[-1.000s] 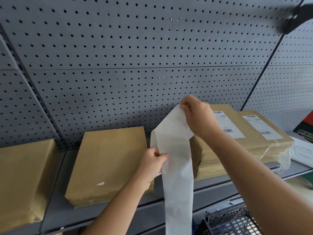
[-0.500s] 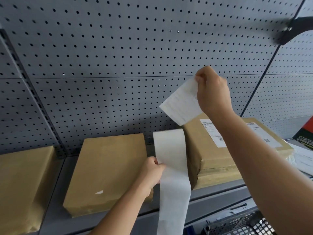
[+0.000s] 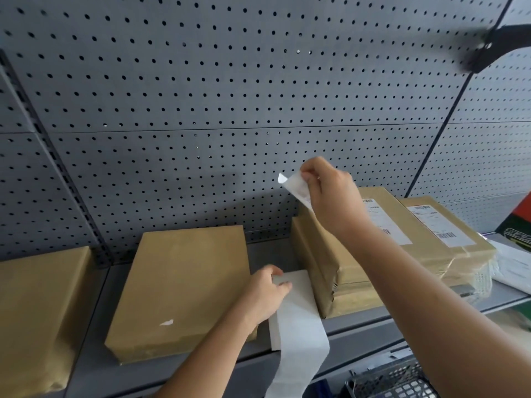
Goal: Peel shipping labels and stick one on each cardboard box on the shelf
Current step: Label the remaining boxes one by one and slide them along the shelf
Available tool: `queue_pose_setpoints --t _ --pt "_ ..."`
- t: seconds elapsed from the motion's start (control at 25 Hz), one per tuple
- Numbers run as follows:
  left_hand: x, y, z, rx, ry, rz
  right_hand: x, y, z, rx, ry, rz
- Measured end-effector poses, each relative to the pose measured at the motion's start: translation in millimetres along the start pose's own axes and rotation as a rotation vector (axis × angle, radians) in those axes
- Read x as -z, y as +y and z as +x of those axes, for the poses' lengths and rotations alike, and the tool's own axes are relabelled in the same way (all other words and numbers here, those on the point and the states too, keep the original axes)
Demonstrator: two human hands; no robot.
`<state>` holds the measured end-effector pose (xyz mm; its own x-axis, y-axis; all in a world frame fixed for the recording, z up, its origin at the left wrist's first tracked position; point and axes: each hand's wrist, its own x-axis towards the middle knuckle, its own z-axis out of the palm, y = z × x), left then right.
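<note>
My right hand point(image 3: 330, 196) pinches a peeled white shipping label point(image 3: 294, 185) in the air above the shelf, in front of the pegboard. My left hand point(image 3: 265, 294) holds the white backing strip point(image 3: 298, 326), which lies on the shelf point(image 3: 86, 369) and hangs over its front edge. An unlabelled brown box point(image 3: 184, 285) lies left of the strip. Another unlabelled brown box point(image 3: 37, 311) sits at the far left. Right of the strip, two brown boxes carry labels: one point(image 3: 344, 271) partly behind my right arm, one point(image 3: 448, 234) further right.
A grey pegboard wall point(image 3: 230, 96) backs the shelf. A black wire basket point(image 3: 393, 380) sits below at the bottom right. Papers point(image 3: 514, 268) and a red-and-green box point(image 3: 517, 222) lie at the right edge. A blurred dark object point(image 3: 494, 44) juts in at the top right.
The label came fully off the backing strip in my right hand, rose, then dropped lower. My left hand brought the strip down onto the shelf.
</note>
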<state>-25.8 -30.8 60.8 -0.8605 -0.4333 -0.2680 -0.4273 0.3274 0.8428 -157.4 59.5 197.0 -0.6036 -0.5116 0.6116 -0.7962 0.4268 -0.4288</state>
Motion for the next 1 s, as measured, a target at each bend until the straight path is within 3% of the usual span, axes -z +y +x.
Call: queue_pose_setpoints --t 0.16,0.36,0.48,0.72,1.0 --pt "7 5 -1 -0.042 0.104 -0.013 -7 6 -8 0.0 -0.018 0.019" --pt "37 22 -6 0.053 0.123 -0.734 -19 -3 -19 0.08 -0.048 0.058" --pt "68 21 -9 0.055 0.119 -0.989 -27 -15 -29 0.166 -0.112 0.089" --pt "110 6 -22 0.007 0.199 -1.061 -53 -54 -49 0.339 -0.304 0.125" --pt "147 -27 -43 0.024 0.399 -0.935 -90 -87 -65 0.415 -0.513 0.206"
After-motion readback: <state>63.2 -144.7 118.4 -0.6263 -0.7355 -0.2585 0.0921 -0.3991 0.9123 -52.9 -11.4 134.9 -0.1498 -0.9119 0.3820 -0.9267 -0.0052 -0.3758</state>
